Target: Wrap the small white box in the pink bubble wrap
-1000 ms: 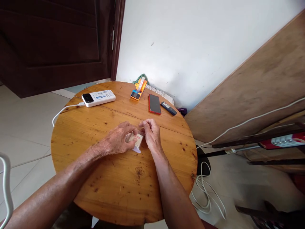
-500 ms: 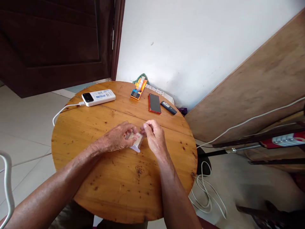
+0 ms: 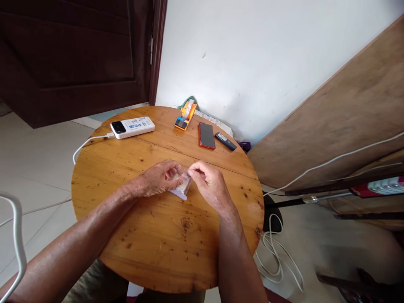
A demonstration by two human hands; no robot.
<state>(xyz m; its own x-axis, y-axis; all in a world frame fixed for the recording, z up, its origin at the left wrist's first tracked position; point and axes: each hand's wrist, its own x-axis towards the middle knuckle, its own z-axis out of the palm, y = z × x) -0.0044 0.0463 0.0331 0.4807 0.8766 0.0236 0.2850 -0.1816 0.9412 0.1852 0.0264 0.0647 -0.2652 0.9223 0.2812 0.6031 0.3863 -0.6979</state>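
A small pale packet (image 3: 182, 186) lies near the middle of the round wooden bench (image 3: 151, 235), held between both hands. The left hand (image 3: 156, 181) curls over its left side, its grip closed on the packet with fingers and thumb. The right hand (image 3: 210, 183) meets it from the right, fingertips (image 3: 191, 170) pinched at the packet's upper edge; what they pinch is too small to tell. Toward the far edge of the bench lie a white power bank (image 3: 132, 127) with a white cable (image 3: 86, 143), an orange tape holder (image 3: 185, 116), a red-cased phone (image 3: 206, 135) and, just beside it, a small dark device (image 3: 225, 141).
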